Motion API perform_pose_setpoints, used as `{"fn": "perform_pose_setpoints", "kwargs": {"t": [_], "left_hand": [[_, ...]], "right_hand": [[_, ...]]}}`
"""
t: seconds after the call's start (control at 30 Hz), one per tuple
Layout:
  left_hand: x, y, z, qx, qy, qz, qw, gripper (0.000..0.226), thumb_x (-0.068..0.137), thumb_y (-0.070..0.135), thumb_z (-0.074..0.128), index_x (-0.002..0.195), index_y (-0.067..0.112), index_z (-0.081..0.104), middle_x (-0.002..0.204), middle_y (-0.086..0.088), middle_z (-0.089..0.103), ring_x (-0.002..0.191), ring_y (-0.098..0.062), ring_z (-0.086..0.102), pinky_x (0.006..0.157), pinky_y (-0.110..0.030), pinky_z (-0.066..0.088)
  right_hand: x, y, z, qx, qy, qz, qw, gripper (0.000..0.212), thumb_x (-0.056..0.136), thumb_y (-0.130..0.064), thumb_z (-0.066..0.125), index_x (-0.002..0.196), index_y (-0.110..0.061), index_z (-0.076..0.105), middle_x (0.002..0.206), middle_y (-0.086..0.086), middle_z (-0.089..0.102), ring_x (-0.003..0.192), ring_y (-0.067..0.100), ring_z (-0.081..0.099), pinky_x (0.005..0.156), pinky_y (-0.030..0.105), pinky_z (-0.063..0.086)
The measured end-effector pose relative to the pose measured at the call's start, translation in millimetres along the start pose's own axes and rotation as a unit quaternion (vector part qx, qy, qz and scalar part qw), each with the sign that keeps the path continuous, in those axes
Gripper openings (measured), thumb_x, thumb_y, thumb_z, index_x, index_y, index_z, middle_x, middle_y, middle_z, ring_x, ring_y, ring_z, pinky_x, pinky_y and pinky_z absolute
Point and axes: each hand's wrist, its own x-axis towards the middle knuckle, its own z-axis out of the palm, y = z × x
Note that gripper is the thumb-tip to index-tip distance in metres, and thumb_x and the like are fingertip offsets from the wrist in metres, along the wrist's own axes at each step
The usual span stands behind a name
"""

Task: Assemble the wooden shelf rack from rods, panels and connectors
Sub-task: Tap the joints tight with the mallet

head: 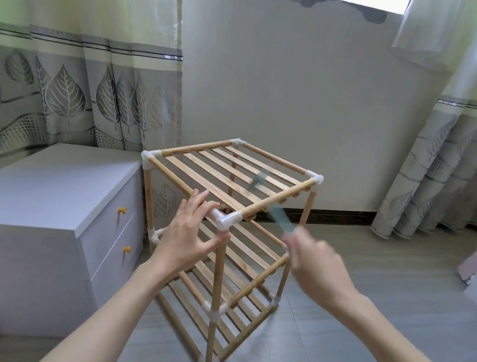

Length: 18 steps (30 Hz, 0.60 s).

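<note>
At the far left stands a white drawer cabinet [41,207] with small yellow knobs, close beside the wooden shelf rack [221,237], which stands upright on the grey tiled floor [363,321] in front of the wall and between the curtains. The rack looks fully framed: three slatted panels at top, middle and bottom, with round rods as posts and rails, joined at the corners by white plastic connectors. The left hand [189,234] reaches to the near top corner with its fingers [197,206] straight and spread, the fingertips touching the top rail and the thumb lying near the post just below the near corner connector [226,219]; it steadies the frame and does not grip it. To the right, the right hand [315,257] is blurred by motion, its fingers curled round the handle of a slim greenish tool [279,216], probably a small mallet, whose head end shows faintly over the top panel [232,174]. By the look of it the joints are being tapped home. The rack should be light and fairly stiff, but the push-fit connectors can rack or pull apart if it is lifted by one rail or twisted. The slats are thin and likely to flex, so they are a poor place to hold. It is best taken by two posts just below the corner connectors, or pressed down at a corner, as the left hand is placed to do.
</note>
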Motion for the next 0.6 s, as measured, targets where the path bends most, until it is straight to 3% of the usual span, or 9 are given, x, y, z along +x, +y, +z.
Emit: {"fn": "perform_pose_setpoints", "kwargs": {"t": [0.07,0.2,0.23,0.3,0.33,0.4,0.47,0.5,0.6], "left_hand": [[-1,-1,3,0.004,0.008,0.007,1.0,0.086,0.072,0.083,0.034,0.133,0.024,0.044,0.146,0.016,0.017,0.143,-0.005,-0.002,0.113,-0.027,-0.004],[1,-4,4,0.002,0.016,0.014,1.0,0.08,0.074,0.08,0.038,0.131,0.024,0.045,0.147,0.016,0.017,0.143,-0.002,-0.002,0.113,-0.027,-0.005],[0,-5,4,0.002,0.014,0.017,1.0,0.08,0.074,0.08,0.038,0.132,0.025,0.044,0.147,0.017,0.016,0.143,-0.002,-0.003,0.113,-0.026,-0.006],[0,-6,3,-0.001,0.009,0.02,1.0,0.078,0.073,0.08,0.039,0.132,0.029,0.041,0.148,0.017,0.015,0.143,-0.003,-0.003,0.113,-0.025,-0.007],[-1,-7,4,-0.004,0.007,0.02,1.0,0.076,0.073,0.08,0.041,0.131,0.032,0.039,0.148,0.017,0.015,0.143,-0.003,-0.003,0.113,-0.025,-0.007],[0,-6,4,-0.013,0.004,0.02,1.0,0.07,0.072,0.076,0.047,0.129,0.036,0.036,0.148,0.017,0.016,0.143,-0.003,-0.003,0.113,-0.024,-0.008],[0,-6,4,-0.012,0.006,0.016,1.0,0.066,0.073,0.069,0.051,0.128,0.037,0.035,0.148,0.017,0.016,0.144,-0.003,-0.002,0.113,-0.025,-0.007],[-1,-6,4,-0.012,0.008,0.015,1.0,0.065,0.073,0.067,0.051,0.128,0.036,0.036,0.148,0.017,0.016,0.144,-0.003,-0.002,0.114,-0.026,-0.006],[0,-7,4,-0.019,0.008,0.013,1.0,0.065,0.073,0.067,0.051,0.127,0.035,0.037,0.148,0.016,0.016,0.144,-0.004,-0.002,0.114,-0.028,-0.005]], "right_hand": [[3,12,2,-0.035,-0.051,0.025,0.998,0.03,0.101,-0.034,0.03,0.085,-0.021,0.052,0.069,-0.005,0.055,0.052,0.003,0.045,0.043,0.016,0.027],[13,1,-26,0.177,0.249,-0.038,0.951,0.031,0.099,-0.022,0.039,0.068,-0.021,0.041,0.045,-0.008,0.037,0.037,0.009,0.037,0.035,0.015,0.024],[12,-1,-24,0.144,0.231,-0.044,0.961,0.029,0.099,-0.022,0.038,0.07,-0.021,0.039,0.047,-0.008,0.036,0.037,0.009,0.037,0.036,0.015,0.026],[2,3,-4,-0.008,0.048,0.02,0.999,0.025,0.101,-0.03,0.033,0.081,-0.02,0.042,0.057,-0.007,0.045,0.043,0.006,0.039,0.045,0.02,0.034],[1,10,-1,-0.006,-0.004,0.064,0.998,0.026,0.101,-0.034,0.03,0.085,-0.021,0.046,0.063,-0.007,0.049,0.047,0.004,0.04,0.047,0.021,0.035],[14,19,-10,0.058,0.052,0.06,0.995,0.031,0.1,-0.033,0.033,0.079,-0.018,0.05,0.058,-0.007,0.048,0.044,0.003,0.04,0.043,0.019,0.03],[16,11,-21,0.164,0.221,0.023,0.961,0.034,0.1,-0.027,0.037,0.067,-0.017,0.043,0.049,-0.005,0.041,0.039,0.007,0.036,0.039,0.018,0.026],[15,6,-22,0.182,0.222,0.014,0.958,0.034,0.1,-0.025,0.036,0.067,-0.019,0.039,0.049,-0.004,0.039,0.039,0.007,0.035,0.039,0.018,0.028],[4,9,2,0.048,-0.012,0.046,0.998,0.029,0.101,-0.03,0.032,0.075,-0.024,0.042,0.061,-0.007,0.047,0.045,0.003,0.04,0.039,0.013,0.034]]}}
